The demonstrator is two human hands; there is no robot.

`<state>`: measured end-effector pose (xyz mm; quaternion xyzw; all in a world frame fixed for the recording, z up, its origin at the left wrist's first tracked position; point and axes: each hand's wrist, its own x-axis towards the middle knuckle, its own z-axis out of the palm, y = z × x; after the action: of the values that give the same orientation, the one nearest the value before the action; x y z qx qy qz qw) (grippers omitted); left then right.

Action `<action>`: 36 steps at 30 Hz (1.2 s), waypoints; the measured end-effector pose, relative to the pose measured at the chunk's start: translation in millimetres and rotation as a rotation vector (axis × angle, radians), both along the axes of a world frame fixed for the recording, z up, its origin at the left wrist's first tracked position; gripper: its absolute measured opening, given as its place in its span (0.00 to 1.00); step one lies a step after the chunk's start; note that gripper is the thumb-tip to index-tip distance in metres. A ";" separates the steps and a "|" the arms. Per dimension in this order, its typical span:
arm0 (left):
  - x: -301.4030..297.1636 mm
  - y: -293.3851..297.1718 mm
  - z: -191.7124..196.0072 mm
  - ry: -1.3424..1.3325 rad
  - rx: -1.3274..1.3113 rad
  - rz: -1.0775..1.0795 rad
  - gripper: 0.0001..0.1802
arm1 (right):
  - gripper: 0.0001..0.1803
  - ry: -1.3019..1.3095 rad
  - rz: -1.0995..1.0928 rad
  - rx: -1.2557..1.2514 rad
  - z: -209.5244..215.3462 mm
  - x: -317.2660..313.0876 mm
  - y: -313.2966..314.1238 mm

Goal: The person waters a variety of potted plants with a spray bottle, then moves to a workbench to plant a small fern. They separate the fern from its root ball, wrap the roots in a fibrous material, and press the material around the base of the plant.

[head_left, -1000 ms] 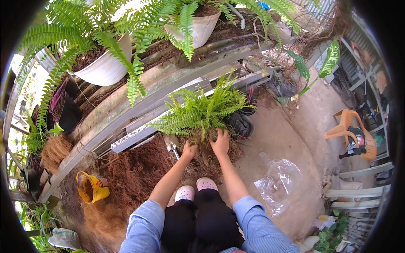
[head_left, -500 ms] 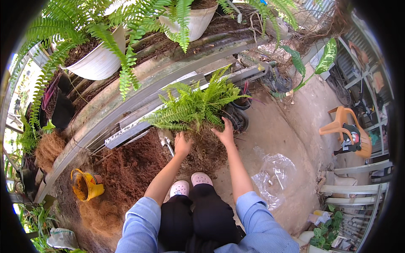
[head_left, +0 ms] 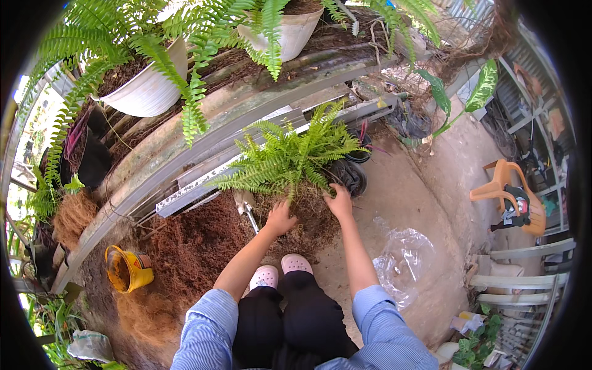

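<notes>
A leafy green fern (head_left: 290,155) stands in front of me with its fibrous brown root ball (head_left: 311,216) low at the ground. My left hand (head_left: 282,218) presses against the front of the roots, below the fronds, its fingertips partly sunk among them. At the root ball's right edge, my right hand (head_left: 339,202) has thumb and fingers bent around the roots. A small hand tool with a metal shaft (head_left: 250,217) lies just left of the root ball. Black plastic pots (head_left: 349,177) sit behind my right hand.
Reddish-brown coir soil (head_left: 191,240) is heaped on the left, beside a yellow bucket (head_left: 128,269) on its side. Clear plastic sheeting (head_left: 404,265) lies on the right. White pots of ferns (head_left: 148,86) stand on the raised ledge. An orange chair (head_left: 509,191) is far right.
My left hand has shifted right, from the root ball's left side to its front. My right hand has moved slightly right and down. The fern stays about where it was.
</notes>
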<state>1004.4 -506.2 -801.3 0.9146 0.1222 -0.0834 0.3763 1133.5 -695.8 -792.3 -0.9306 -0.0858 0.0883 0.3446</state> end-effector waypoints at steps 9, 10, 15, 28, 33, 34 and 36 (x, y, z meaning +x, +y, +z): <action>18.8 20.7 -33.1 0.054 -1.064 0.854 0.20 | 0.26 -0.374 0.239 -0.181 39.0 -66.2 86.1; 18.1 23.1 -35.2 0.089 -1.107 0.809 0.21 | 0.26 -0.308 0.245 -0.239 27.1 -63.3 89.0; 15.7 30.4 -14.5 0.154 -1.189 0.699 0.21 | 0.17 0.127 0.116 0.119 1.9 -34.5 83.1; 6.2 23.6 -35.0 0.210 -0.273 0.505 0.37 | 0.16 0.156 -0.331 0.713 4.2 13.4 28.9; 2.2 -8.9 17.5 -0.126 0.329 0.511 0.34 | 0.25 -0.559 -0.070 0.160 56.6 -36.6 51.1; 6.8 -9.4 17.7 -0.112 0.235 0.436 0.33 | 0.24 -0.676 0.031 0.097 61.8 -44.8 54.4; 18.8 -11.5 13.4 -0.082 0.050 0.283 0.32 | 0.18 -0.625 0.329 -0.026 51.1 -57.0 60.8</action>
<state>1023.2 -517.7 -787.9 0.9000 0.2366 0.0109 0.3659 1076.4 -635.0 -741.2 -0.8908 -0.3346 -0.1454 0.2709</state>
